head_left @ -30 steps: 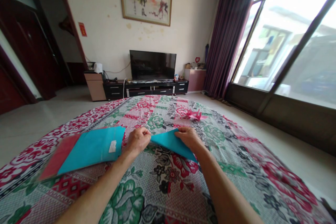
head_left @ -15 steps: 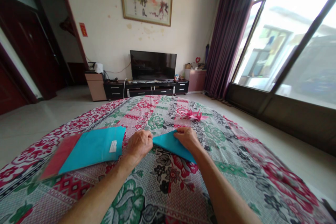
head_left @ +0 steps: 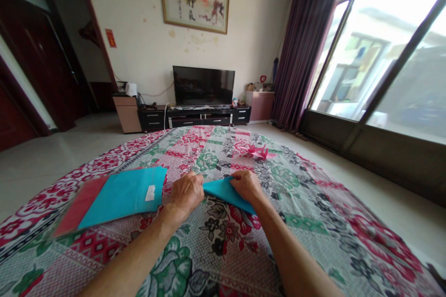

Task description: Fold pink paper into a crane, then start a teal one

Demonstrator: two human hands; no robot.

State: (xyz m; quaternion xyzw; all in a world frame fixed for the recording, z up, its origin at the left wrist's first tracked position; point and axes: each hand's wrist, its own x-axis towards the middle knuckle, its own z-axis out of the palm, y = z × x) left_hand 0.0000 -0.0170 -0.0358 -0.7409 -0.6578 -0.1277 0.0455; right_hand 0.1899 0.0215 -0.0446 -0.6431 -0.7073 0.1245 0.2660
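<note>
Between my hands, just over the patterned cloth, is a folded sheet of blue paper with a pointed left end. My left hand is closed on that left tip, its fingertips partly hidden behind the knuckles. At the paper's upper right edge, my right hand pinches it between thumb and fingers, covering part of the sheet. Left of my hands lies a clear packet of blue and red paper with a small white label. Beyond my right hand sit pink folded paper figures.
A floral tablecloth covers the round table. Past its far edge stand a low black cabinet and a television. A dark curtain and a large window are on the right, a doorway on the left.
The right hand has shifted very slightly down and left along the blue paper's upper edge. My left hand keeps its hold on the tip; the packet and pink figures stay put.
</note>
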